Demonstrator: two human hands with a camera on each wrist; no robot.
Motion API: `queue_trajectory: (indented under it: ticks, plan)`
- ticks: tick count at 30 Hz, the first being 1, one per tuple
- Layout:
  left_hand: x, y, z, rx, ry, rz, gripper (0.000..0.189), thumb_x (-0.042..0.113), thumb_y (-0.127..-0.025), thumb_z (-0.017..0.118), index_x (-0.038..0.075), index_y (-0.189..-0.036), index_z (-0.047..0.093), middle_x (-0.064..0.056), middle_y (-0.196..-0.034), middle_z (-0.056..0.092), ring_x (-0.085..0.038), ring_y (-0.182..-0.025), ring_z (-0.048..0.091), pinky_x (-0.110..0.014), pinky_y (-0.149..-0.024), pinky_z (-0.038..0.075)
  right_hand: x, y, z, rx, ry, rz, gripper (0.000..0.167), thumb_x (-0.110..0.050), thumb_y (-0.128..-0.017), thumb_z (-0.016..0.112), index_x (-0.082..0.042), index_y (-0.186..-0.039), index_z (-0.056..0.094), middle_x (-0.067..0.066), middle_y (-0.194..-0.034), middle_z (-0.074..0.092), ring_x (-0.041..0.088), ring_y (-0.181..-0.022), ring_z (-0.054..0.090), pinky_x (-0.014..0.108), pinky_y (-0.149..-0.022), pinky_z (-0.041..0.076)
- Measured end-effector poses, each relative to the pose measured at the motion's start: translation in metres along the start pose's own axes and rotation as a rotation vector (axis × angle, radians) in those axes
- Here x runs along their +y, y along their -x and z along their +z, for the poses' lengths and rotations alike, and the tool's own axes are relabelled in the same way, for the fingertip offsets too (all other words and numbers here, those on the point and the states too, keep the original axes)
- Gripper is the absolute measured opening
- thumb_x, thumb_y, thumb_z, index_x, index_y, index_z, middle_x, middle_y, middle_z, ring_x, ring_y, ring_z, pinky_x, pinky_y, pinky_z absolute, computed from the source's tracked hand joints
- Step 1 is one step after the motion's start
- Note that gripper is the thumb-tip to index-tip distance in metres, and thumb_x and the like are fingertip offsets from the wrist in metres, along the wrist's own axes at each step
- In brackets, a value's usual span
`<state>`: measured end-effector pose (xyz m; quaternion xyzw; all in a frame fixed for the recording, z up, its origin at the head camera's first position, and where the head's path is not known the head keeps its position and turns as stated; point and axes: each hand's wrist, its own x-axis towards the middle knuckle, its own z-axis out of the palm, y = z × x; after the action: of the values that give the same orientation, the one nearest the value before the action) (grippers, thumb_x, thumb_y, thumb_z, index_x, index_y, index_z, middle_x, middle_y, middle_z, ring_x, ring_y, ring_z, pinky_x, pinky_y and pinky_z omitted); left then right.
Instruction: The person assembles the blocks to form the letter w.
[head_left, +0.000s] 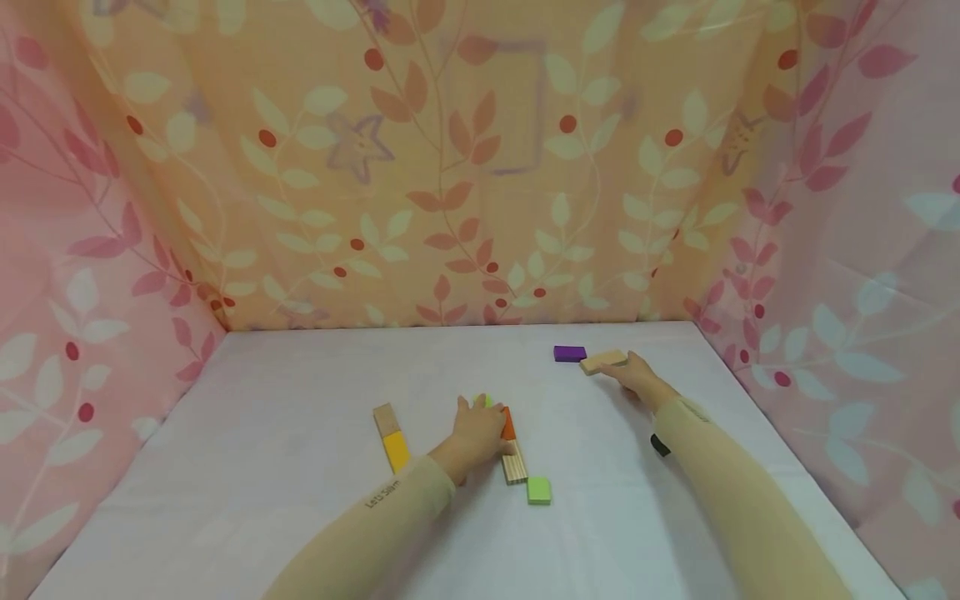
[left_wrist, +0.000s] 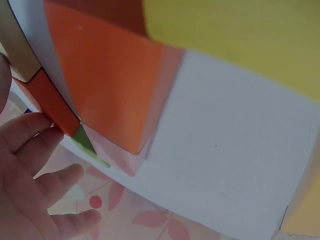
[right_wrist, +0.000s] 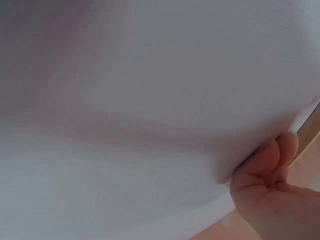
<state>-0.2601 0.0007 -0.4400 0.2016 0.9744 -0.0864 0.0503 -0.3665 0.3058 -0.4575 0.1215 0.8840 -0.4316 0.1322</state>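
Observation:
My left hand (head_left: 474,435) lies over a row of blocks near the table's middle, fingers spread. In the left wrist view its fingertips (left_wrist: 36,120) touch a narrow orange block (left_wrist: 57,105). That block joins a striped plain wooden block (head_left: 513,463) at one end and a green block (left_wrist: 89,145) at the other. Farther back on the right, my right hand (head_left: 639,379) pinches a plain wooden block (head_left: 603,362) by its near end. The block's far end is beside a purple block (head_left: 570,353); whether they touch is unclear. The right wrist view shows only a sliver of the held block (right_wrist: 307,131).
A light green square block (head_left: 538,491) sits nearer the front. To the left, a yellow block (head_left: 396,450) adjoins a brown wooden one (head_left: 386,418). A large orange face (left_wrist: 107,75) fills part of the left wrist view. Something black (head_left: 660,445) shows beside the right sleeve. Patterned cloth surrounds the table.

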Motion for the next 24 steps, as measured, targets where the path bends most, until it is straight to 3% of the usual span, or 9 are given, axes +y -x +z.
queue_trajectory:
  ticks: [6, 14, 24]
  plan:
    - [0.002, 0.001, -0.001, -0.005, 0.033, -0.006, 0.068, 0.06, -0.08, 0.064, 0.018, -0.133, 0.061, 0.007, -0.142, 0.052, -0.023, -0.137, 0.039, -0.051, -0.108, 0.032, -0.006, -0.006, 0.001, -0.002, 0.024, 0.004, 0.103, -0.047, -0.093, 0.058, 0.015, -0.147, -0.005, 0.035, -0.154, 0.002, 0.045, -0.144, 0.005, 0.05, -0.116, 0.007]
    - [0.002, 0.0, 0.006, -0.014, 0.083, -0.021, 0.069, 0.057, -0.082, 0.063, 0.016, -0.137, 0.058, 0.003, -0.145, 0.05, -0.026, -0.139, 0.036, -0.052, -0.108, 0.032, -0.017, -0.002, 0.006, 0.05, 0.066, 0.058, 0.096, -0.043, -0.094, 0.059, 0.017, -0.147, 0.007, 0.035, -0.152, 0.016, 0.042, -0.138, 0.024, 0.049, -0.115, 0.02]
    - [0.001, 0.001, 0.008, 0.031, 0.102, -0.017, 0.063, 0.055, -0.082, 0.067, 0.014, -0.129, 0.064, -0.004, -0.141, 0.053, -0.029, -0.137, 0.039, -0.051, -0.105, 0.036, -0.02, -0.002, 0.013, 0.143, -0.21, 0.101, 0.105, -0.02, -0.088, 0.071, 0.009, -0.149, -0.01, 0.033, -0.152, 0.019, 0.036, -0.14, 0.023, 0.043, -0.116, 0.018]
